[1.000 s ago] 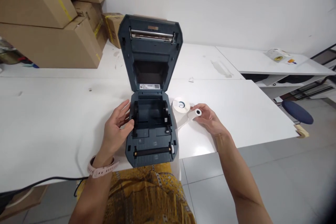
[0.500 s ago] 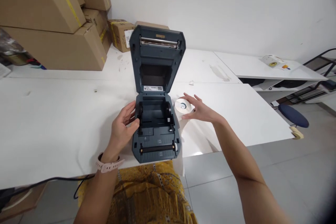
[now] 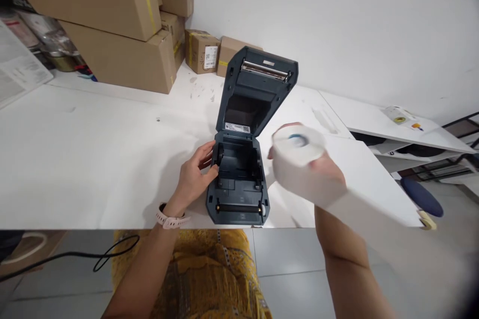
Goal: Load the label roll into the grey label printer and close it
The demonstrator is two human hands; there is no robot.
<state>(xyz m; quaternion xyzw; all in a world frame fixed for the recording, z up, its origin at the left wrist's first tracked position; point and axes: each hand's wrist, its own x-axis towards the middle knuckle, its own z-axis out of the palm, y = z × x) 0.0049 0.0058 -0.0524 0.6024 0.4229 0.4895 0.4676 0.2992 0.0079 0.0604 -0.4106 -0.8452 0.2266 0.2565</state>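
Observation:
A dark grey label printer (image 3: 235, 194) stands on the white table with its lid (image 3: 254, 87) tipped up and back. Its roll bay holds no roll, and the black roller (image 3: 239, 208) shows at the front. My left hand (image 3: 194, 174) grips the printer's left side, thumb over the edge and fingers along the wall. To the right of the printer, my right hand (image 3: 329, 168) holds a white label roll (image 3: 290, 162) up in the air, fingers around it. A long loose strip trails from the roll toward the lower right, blurred, covering part of that hand and forearm.
Large cardboard boxes (image 3: 119, 62) are stacked at the back left, with a smaller taped box (image 3: 202, 52) beside them. A black cable (image 3: 67, 255) hangs below the table edge at left. A blue stool (image 3: 421, 197) stands at the right.
My right hand has taken hold of the label roll and lifted it off the table, its strip now swinging out to the right. My left hand stays on the printer; the view has shifted.

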